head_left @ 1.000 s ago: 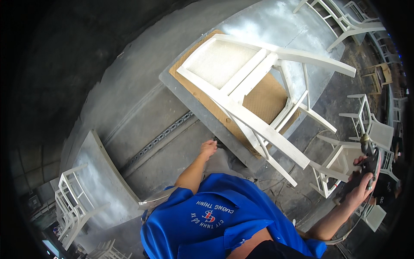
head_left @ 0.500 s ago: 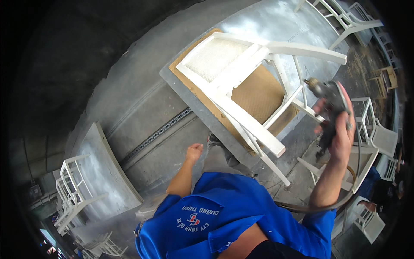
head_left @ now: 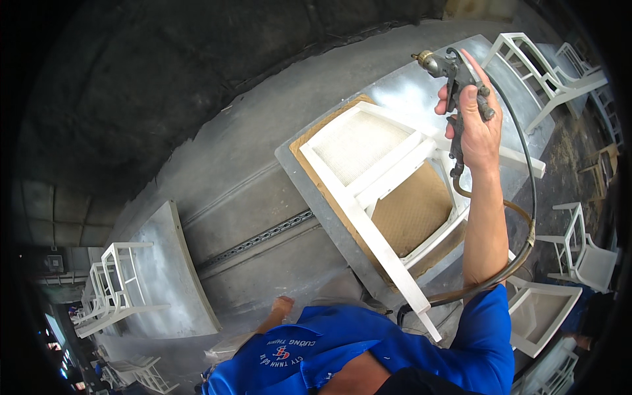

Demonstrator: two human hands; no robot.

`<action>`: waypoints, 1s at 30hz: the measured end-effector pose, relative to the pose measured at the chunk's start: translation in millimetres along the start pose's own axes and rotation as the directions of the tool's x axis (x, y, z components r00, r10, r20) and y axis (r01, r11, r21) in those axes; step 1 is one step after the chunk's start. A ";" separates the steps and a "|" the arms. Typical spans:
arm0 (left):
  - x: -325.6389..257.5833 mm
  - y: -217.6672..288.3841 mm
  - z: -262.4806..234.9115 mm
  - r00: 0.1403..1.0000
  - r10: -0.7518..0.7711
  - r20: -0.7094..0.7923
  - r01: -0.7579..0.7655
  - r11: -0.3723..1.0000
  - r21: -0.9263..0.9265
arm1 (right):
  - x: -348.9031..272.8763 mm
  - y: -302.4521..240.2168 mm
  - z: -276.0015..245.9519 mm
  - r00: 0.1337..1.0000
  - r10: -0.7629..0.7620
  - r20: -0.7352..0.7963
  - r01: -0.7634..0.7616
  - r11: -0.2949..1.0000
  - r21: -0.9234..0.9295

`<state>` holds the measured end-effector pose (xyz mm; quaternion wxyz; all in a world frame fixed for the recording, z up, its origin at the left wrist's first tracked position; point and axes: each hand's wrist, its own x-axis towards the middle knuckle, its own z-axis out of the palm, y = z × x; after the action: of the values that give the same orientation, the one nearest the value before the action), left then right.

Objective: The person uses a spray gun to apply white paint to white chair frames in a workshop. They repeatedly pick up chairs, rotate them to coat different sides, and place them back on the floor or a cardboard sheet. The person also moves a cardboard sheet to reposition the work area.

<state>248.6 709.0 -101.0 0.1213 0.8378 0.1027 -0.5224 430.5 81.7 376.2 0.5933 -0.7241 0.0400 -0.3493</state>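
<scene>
My right hand (head_left: 475,125) is raised and grips a grey metal spray gun (head_left: 453,71), its nozzle pointing left above the work. Two hoses (head_left: 526,217) run from the gun down past my forearm. Below the gun a white-painted wooden chair (head_left: 368,184) lies on its side on a brown board on a grey metal turntable (head_left: 316,197). My left hand (head_left: 283,307) hangs low by my blue shirt, near the turntable's front edge. Only its top shows, and nothing can be seen in it.
More white chairs stand around: one at the top right (head_left: 540,72), two at the right (head_left: 586,253), one on a grey platform at the left (head_left: 112,289). A dark booth wall (head_left: 164,85) fills the back. The grey floor is dusted with paint.
My right hand has lifted the spray gun from low at my right side up over the chair. My left hand has dropped away from the turntable's edge toward my body.
</scene>
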 end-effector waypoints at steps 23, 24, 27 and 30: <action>-97.4 -0.6 26.3 0.978 -0.186 -0.093 0.095 0.797 -0.596 | -48.0 204.0 50.2 0.883 0.395 0.253 -0.211 0.816 -0.538; -100.1 -5.6 27.2 0.969 -0.228 -0.089 0.126 0.776 -0.618 | -48.8 206.5 55.2 0.872 0.405 0.275 -0.208 0.816 -0.540; -100.0 -4.2 27.0 0.984 -0.152 -0.093 0.046 0.722 -0.691 | -54.1 208.4 69.9 0.835 0.426 0.350 -0.197 0.824 -0.532; -94.1 17.1 22.6 0.990 -0.023 -0.138 -0.080 0.713 -0.696 | -67.2 206.1 83.4 0.797 0.445 0.407 -0.210 0.837 -0.505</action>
<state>193.7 681.6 -24.2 0.4300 0.7646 0.2876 -0.3844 499.6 122.5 158.2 0.4578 -0.8847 0.0868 -0.0163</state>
